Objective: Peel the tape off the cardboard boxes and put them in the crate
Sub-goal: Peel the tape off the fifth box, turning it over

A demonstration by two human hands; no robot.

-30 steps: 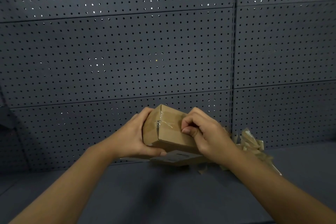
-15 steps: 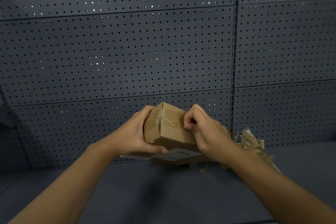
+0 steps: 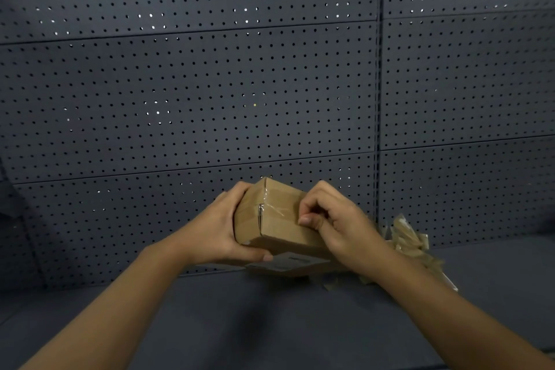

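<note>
A small brown cardboard box (image 3: 279,219) is held up in front of a pegboard wall, tilted, with clear tape (image 3: 271,208) running along its top seam and over its left edge. My left hand (image 3: 222,225) grips the box's left end, thumb under the near bottom edge. My right hand (image 3: 333,219) sits on the box's right part with curled fingers, thumb and fingertips pinching at the tape on the top face. Below the box lies a flat piece of cardboard (image 3: 288,264) with a pale label. The crate is not in view.
A heap of crumpled peeled tape (image 3: 411,243) lies on the dark shelf (image 3: 270,324) to the right of my right hand. The dark grey pegboard wall (image 3: 210,99) closes off the back just behind the box.
The box and both hands have risen slightly. My right fingers have shifted a little on the top face while still picking at the tape.
</note>
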